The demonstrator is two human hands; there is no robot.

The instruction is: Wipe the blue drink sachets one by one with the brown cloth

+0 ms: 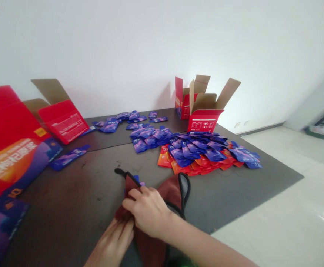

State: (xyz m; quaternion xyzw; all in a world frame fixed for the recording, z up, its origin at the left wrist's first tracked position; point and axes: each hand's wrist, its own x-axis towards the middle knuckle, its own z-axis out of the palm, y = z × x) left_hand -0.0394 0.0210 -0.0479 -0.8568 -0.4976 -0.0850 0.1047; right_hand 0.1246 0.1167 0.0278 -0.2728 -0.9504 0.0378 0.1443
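Fingers on the right hand (147, 211) sat pressed together on my feed, clamped over the maroon black-trimmed cloth (173, 193) at lower centre, while the left hand (113, 244) pinched its folds from below, a blue sachet (135, 178) just showing at the top. Beyond, on the dark tabletop (234, 193), blue and orange sachets (195, 155) lay heaped right of centre, below open red cartons (204, 115), with another red box (63, 122) at left.

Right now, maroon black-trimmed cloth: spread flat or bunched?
Bunched: the maroon cloth is gathered into folds between the right hand and left hand, its black edge standing up.
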